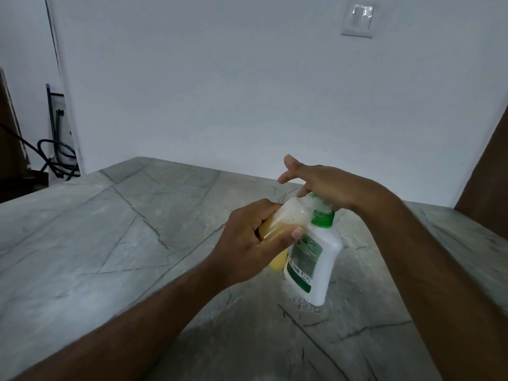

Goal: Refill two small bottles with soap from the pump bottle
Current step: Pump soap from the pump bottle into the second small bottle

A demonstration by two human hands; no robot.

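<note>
My left hand (244,246) grips a small translucent bottle (291,215) partly filled with yellow soap, held tilted with its mouth up against the pump's spout. The white pump bottle (328,259), with a green collar and green label, stands on the grey stone table (110,243). My right hand (327,185) presses down on the pump head with the palm, fingers stretched out forward; the pump head is hidden under it. A second small yellow bottle (277,261) stands on the table just left of the pump bottle, mostly hidden behind my left hand.
Drops of liquid (308,305) lie on the table at the pump bottle's base. A white wall with a light switch (357,20) rises behind the table. Black cables (55,158) hang past the far left corner. A brown panel (483,182) stands at the right.
</note>
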